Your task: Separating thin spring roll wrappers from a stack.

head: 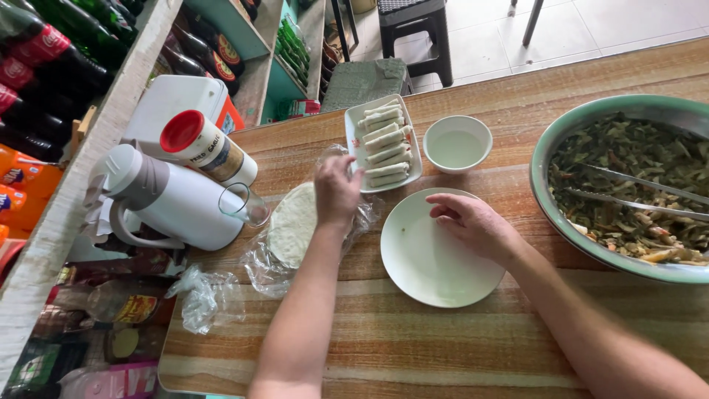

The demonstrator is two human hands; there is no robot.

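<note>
From the head camera I look down on a striped wooden surface [413, 347]. My left hand [336, 188] hovers over a stack of round pale wrappers [292, 225] lying in a crumpled clear plastic bag [258, 270]; its fingers curl downward in a narrow grip at the stack's upper edge, and I cannot tell whether a sheet is already pinched. My right hand [473, 222] rests with loosely bent fingers on the far rim of an empty white plate [428, 266], holding nothing. Just beyond the left hand sits a small rectangular white dish [413, 171] lined with finished rolls [384, 144], and beside it a small white bowl of clear liquid [456, 144]. At the right edge stands a large green-rimmed basin of dark cooked greens [628, 192] with metal tongs [642, 193] lying across it. To the left are a white jug [170, 196] and a red-capped jar [203, 144]. I judge the step in hand to be lifting one wrapper off the stack; the next move calls for peeling a single thin sheet free without tearing it and laying it flat on the plate.
</note>
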